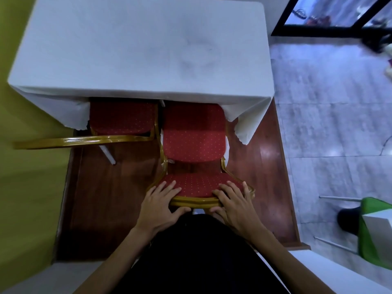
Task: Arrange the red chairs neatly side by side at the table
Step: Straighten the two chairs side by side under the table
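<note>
We grip the backrest top of the red padded, gold-framed chair [194, 143] with left hand [161, 200] and right hand [233, 201], fingers over, thumbs behind. It stands partly under the white-clothed bench [127, 49], beside its tucked-in twin [122, 117]. The stiff frame should slide whole.

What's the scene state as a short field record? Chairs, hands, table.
table: white cloth, chairs at near side
left chair: seat partly under the table edge
right chair: beside it, seat sticking out further
left hand: grips right chair's backrest top, fingers over the front
right hand: same, at the other end
chairs touching: cannot tell
</note>
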A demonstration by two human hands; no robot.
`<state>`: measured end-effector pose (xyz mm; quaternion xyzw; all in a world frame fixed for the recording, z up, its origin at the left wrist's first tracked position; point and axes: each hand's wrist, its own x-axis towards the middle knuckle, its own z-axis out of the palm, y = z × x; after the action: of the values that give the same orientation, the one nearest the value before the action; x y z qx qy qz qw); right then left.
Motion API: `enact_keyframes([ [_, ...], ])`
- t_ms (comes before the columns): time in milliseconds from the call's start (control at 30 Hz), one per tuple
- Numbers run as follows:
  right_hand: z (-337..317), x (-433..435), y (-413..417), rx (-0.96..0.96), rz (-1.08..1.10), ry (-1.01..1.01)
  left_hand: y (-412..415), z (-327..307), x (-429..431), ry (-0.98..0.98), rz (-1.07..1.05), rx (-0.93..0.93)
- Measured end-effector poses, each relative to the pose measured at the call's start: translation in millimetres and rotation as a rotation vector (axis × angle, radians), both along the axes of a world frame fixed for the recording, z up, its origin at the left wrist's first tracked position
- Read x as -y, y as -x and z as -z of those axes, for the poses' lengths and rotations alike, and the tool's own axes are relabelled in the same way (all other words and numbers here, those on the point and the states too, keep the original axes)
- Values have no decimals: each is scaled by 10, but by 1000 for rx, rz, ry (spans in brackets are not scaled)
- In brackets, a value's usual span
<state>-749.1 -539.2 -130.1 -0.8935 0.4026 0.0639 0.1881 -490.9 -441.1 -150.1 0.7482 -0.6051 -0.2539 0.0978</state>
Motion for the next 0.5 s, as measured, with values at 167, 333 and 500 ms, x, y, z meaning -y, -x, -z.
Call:
enact_keyframes([
  [167, -63, 319, -158, -8, -6, -22, -89, 5, 265, 40, -37, 24],
  [333, -128, 617, -353, -49, 31, -51, -208, -35, 564, 52, -22, 94],
  [500, -132, 868, -534, -35, 55, -33, -354, -113, 850, -5, -20, 128],
])
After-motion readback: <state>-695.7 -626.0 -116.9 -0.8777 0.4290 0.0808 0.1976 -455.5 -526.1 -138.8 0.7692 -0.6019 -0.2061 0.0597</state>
